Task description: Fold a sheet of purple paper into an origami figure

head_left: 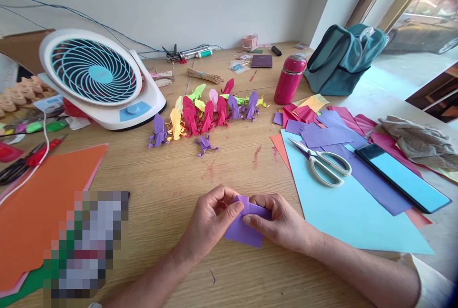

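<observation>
A small purple paper piece (pixel 245 231) lies partly folded on the wooden table (pixel 171 174) near its front edge. My left hand (pixel 209 222) pinches its upper left part, fingers closed on the fold. My right hand (pixel 281 219) presses its upper right part, thumb and fingers closed on the paper. Farther back stands a cluster of several folded paper figures (pixel 207 114) in purple, yellow, red, pink and green.
White-handled scissors (pixel 324 162) rest on a light blue sheet (pixel 343 212) among purple and pink sheets at the right, beside a dark phone (pixel 400 176). Also present: a pink bottle (pixel 290 79), a teal bag (pixel 341 57), a white fan (pixel 96 76), orange sheets (pixel 39 203) at left.
</observation>
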Demonstrator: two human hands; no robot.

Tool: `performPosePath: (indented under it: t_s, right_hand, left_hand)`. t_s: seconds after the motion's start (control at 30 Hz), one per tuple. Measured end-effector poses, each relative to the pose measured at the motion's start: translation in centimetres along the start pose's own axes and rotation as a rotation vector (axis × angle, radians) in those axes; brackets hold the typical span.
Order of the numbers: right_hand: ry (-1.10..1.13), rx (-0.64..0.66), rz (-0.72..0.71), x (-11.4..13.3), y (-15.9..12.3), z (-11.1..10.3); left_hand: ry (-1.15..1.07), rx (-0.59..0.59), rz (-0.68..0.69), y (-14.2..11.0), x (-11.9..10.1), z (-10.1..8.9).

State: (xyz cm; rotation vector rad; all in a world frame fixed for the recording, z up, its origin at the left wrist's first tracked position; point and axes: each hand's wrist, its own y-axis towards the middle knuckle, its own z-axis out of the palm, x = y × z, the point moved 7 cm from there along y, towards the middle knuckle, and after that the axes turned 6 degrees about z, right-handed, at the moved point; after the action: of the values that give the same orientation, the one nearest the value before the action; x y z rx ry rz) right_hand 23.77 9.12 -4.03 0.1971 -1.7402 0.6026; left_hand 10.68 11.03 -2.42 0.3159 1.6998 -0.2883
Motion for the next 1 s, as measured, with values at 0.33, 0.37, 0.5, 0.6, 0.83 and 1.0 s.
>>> performPosePath:
  t_s: [0.33, 0.37, 0.5, 0.6, 0.83, 1.0]
  right_hand:
    - [-0.122, -0.045, -0.022, 0.6, -0.1, 0.3]
    - [-0.126, -0.041, -0.023, 0.6, -0.1, 0.3]
    - [-0.141, -0.021, -0.023, 0.5, -0.2, 0.5]
    - [-0.133, 0.002, -0.003, 0.2, -0.3, 0.7]
    - [-0.148, 0.012, -0.022, -0.4, -0.1, 1.0]
    - [-0.111, 0.021, 0.000, -0.5, -0.1, 1.1]
  left_hand:
    - [0.075, -0.027, -0.006, -0.3, -0.3, 0.7]
    - [0.062, -0.025, -0.008, -0.3, -0.3, 0.8]
    - [0.020, -0.015, -0.034, -0.2, 0.0, 1.0]
    - [-0.020, -0.015, -0.047, -0.2, 0.1, 1.1]
    - [0.022, -0.058, 0.031, -0.3, -0.3, 0.9]
    - [-0.018, -0.031, 0.031, -0.3, -0.3, 1.0]
